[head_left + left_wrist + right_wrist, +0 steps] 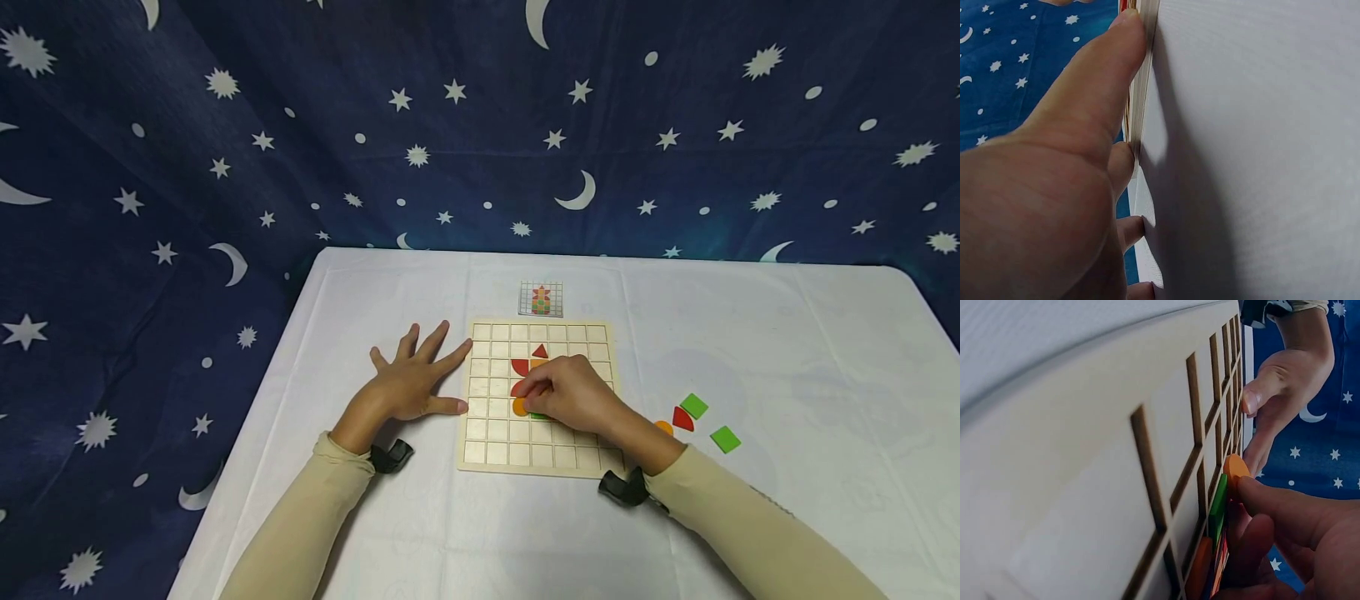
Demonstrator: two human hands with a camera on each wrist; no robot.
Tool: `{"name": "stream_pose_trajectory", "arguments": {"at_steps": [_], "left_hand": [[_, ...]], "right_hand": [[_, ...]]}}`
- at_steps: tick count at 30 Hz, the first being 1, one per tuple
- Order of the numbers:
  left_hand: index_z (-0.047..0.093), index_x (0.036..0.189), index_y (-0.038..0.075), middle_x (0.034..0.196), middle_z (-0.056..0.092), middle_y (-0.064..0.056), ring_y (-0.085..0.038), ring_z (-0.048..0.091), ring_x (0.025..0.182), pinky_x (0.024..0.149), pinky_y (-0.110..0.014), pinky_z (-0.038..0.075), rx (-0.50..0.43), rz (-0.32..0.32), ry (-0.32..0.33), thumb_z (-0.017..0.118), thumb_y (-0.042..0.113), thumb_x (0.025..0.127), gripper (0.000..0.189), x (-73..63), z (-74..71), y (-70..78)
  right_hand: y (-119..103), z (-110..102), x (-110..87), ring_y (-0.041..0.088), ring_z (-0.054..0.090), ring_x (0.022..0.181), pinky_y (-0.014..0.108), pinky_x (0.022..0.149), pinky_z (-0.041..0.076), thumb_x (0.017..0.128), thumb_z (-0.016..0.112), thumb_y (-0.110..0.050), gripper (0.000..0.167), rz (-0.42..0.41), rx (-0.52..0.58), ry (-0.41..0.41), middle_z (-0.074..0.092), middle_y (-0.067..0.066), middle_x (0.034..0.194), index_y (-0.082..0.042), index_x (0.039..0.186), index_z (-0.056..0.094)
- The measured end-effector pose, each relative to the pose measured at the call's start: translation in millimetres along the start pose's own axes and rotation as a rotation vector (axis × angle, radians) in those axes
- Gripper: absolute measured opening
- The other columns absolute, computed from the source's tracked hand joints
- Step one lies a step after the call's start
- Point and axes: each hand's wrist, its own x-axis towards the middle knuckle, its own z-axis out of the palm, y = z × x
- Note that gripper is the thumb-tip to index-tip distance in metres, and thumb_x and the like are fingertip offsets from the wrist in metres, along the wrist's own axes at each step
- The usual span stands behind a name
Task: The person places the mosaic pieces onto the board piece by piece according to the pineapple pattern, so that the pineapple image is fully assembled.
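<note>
My right hand (pixel 573 396) pinches an orange round tile (pixel 520 407) over a square of the wooden grid board (pixel 487 454). In the right wrist view the thumb lies against the edge of that orange tile (pixel 1235 470), and a green tile (pixel 1217 509) sits beside it. Red quarter-round tiles (pixel 519 367) and a red triangle (pixel 540 352) lie farther up the board; the hand hides some of the pieces. My left hand (pixel 408 387) is spread flat on the table, its thumb and index fingertip against the board's left edge (pixel 1140 94).
Above the board lies a small pattern card (pixel 541 299). Loose tiles lie to the right: green squares (pixel 725 439), a red quarter-round (pixel 682 418) and an orange round (pixel 664 427) partly behind the right forearm. A white cloth (pixel 390 533) covers the table; a starry blue curtain (pixel 480 167) hangs behind.
</note>
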Motion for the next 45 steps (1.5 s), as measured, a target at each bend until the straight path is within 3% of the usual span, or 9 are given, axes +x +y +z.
{"name": "stream_pose_trajectory", "arguments": {"at_steps": [25,34,45], "left_hand": [[0.014,0.162,0.045,0.174,-0.002,-0.004,-0.05,-0.002,0.157,0.101,-0.092,0.007,-0.01,-0.004,0.002,0.064,0.079,0.08,0.102,1.2,1.6,-0.6],[0.014,0.162,0.046,0.174,-0.003,-0.003,-0.049,-0.003,0.157,0.101,-0.092,0.008,-0.009,-0.005,-0.003,0.064,0.079,0.08,0.102,0.9,1.0,-0.3],[0.011,0.162,0.046,0.174,-0.004,-0.003,-0.049,-0.003,0.157,0.101,-0.092,0.007,-0.009,-0.005,-0.01,0.063,0.08,0.08,0.102,2.5,1.5,-1.8]], "right_hand": [[0.6,1.7,-1.2,0.001,0.062,0.074,0.021,0.067,0.051,0.082,0.085,-0.013,0.016,-0.015,-0.065,-0.019,0.075,-0.011,0.084,-0.017,0.097,0.083],[1.2,2.2,-2.0,0.001,0.062,0.074,0.021,0.067,0.051,0.081,0.085,-0.011,0.012,-0.022,-0.061,-0.014,0.075,-0.01,0.085,-0.018,0.09,0.082],[2.1,3.2,-0.6,0.001,0.063,0.074,0.022,0.068,0.052,0.081,0.086,-0.013,0.012,-0.015,-0.068,-0.019,0.075,-0.01,0.084,-0.019,0.091,0.082]]}}
